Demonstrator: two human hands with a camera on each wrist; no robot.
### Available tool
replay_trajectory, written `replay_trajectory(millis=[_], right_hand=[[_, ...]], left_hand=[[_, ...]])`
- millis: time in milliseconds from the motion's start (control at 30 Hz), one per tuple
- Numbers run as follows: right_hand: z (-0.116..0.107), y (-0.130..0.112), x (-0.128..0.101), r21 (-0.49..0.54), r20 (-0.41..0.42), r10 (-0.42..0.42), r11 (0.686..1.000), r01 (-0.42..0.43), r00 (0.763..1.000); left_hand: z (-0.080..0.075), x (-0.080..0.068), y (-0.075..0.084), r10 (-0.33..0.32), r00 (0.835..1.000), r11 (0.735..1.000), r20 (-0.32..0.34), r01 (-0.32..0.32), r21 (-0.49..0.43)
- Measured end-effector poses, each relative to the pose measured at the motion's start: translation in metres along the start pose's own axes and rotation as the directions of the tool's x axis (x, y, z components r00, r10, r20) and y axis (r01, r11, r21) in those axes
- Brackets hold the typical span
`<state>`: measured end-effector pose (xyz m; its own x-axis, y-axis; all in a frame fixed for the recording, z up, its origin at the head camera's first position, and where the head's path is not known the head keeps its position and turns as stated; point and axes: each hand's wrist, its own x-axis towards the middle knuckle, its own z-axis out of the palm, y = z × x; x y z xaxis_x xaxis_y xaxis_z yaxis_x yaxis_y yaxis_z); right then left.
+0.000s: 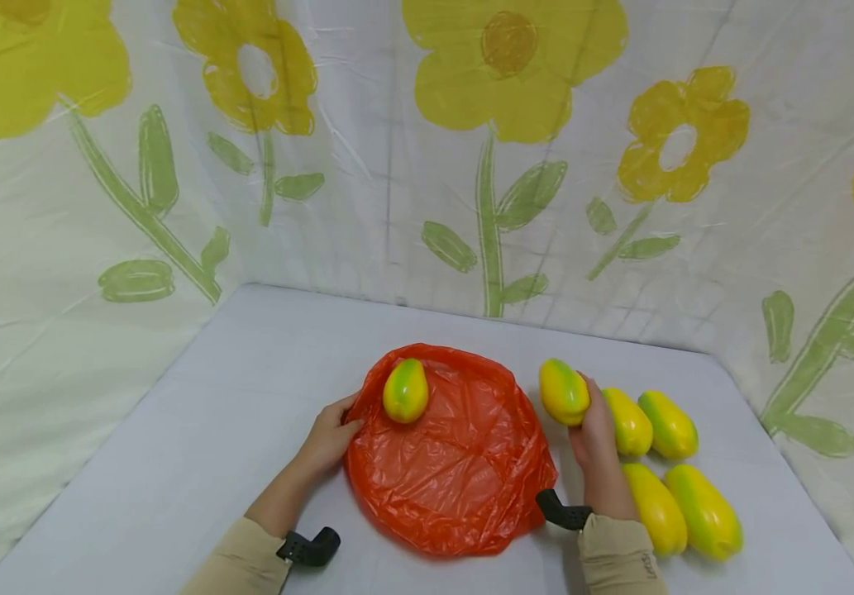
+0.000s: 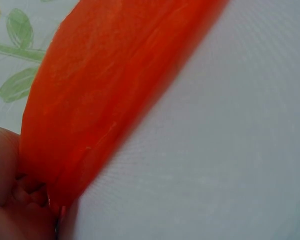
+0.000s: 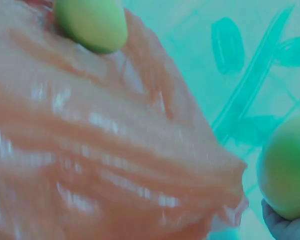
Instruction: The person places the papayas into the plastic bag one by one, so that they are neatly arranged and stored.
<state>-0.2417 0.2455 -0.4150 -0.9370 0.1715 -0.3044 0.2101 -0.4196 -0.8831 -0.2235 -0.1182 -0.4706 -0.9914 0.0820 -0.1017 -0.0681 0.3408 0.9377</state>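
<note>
A red plastic bag [image 1: 449, 463] lies spread wide on the table, its mouth facing up. My left hand [image 1: 331, 431] pinches the bag's left edge; in the left wrist view the red film [image 2: 90, 100] gathers at the fingers [image 2: 2, 165]. One yellow-green papaya [image 1: 406, 391] rests inside the bag near its upper left. To the bag's right, my right hand [image 1: 594, 426] grips a second papaya [image 1: 564, 392] above the table. The right wrist view shows that papaya [image 3: 287, 170] at its right edge, with fingertips under it.
Several more papayas [image 1: 703, 512] lie on the table right of the right forearm. The white table [image 1: 196, 430] meets a cloth backdrop [image 1: 367, 207] printed with yellow flowers at its back edge. Black wrist cameras [image 1: 311, 547] sit on both wrists.
</note>
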Motion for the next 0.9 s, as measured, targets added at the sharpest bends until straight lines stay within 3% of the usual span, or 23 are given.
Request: replay_trajectory(millis=[300,433,633,900], right_hand=[[0.025,0.004,0.0,0.09,0.032,-0.068,0.994,0.065,0.997],[0.044,0.01,0.0,0.102,0.06,-0.052,0.994,0.046,0.997],[0.074,0.028,0.002,-0.032,0.068,-0.065,0.997,0.068,0.996],[0.104,0.057,0.005,-0.206,0.072,-0.081,0.974,0.094,0.994]], left_hand=[[0.0,0.001,-0.002,-0.018,1.0,1.0,-0.002,0.018,-0.011],[0.0,0.0,-0.002,-0.016,1.0,1.0,-0.009,0.016,-0.008],[-0.001,0.0,-0.002,-0.012,1.0,1.0,-0.002,0.012,-0.021],[-0.001,0.0,-0.001,-0.003,1.0,1.0,0.005,0.003,-0.026]])
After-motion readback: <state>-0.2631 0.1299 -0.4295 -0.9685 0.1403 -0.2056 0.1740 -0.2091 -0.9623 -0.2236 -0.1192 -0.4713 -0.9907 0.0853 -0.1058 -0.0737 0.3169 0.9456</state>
